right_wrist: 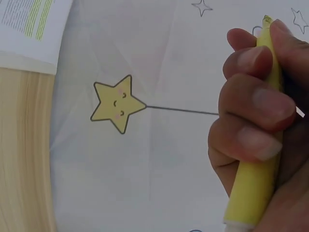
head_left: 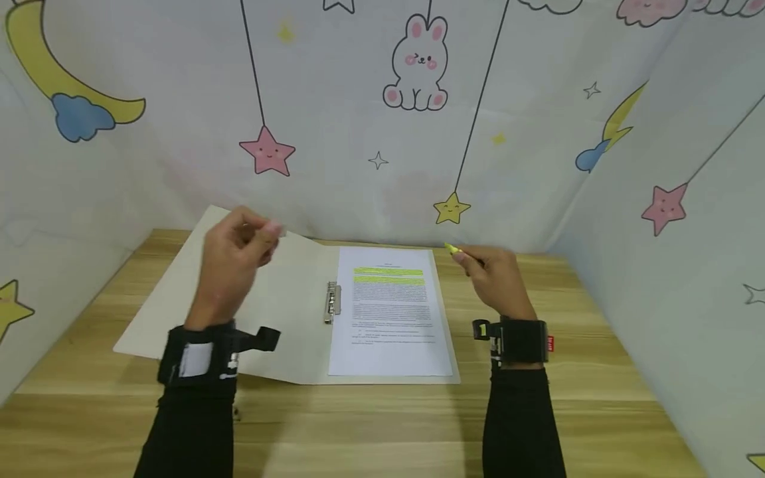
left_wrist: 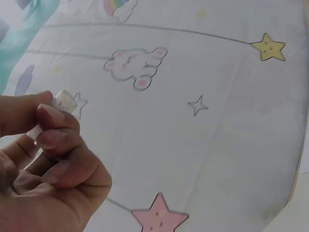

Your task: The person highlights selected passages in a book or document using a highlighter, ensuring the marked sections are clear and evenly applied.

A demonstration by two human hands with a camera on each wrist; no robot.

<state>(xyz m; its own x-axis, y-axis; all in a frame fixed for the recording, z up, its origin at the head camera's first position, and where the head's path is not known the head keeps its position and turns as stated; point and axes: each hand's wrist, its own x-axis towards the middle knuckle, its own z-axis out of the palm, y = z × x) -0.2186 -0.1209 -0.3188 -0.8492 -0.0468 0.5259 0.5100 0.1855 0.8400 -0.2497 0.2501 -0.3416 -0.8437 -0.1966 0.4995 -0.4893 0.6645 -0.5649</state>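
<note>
Highlighter [right_wrist: 246,193] wrapped by our right hand [head_left: 497,277], likely for control, tip [right_wrist: 266,20] bare; our left hand [head_left: 230,259] pinches pale piece [left_wrist: 64,102], perhaps cap.

Desk [head_left: 358,425]: a light wooden top with streaked grain running from side to side. On it lies a cream folder [head_left: 311,332], spread open left of the middle and near the far edge, its left cover [head_left: 275,292] turned at an angle. A metal clip [head_left: 330,303] sits beside the spine. Grain shows in front and to the right.
</note>
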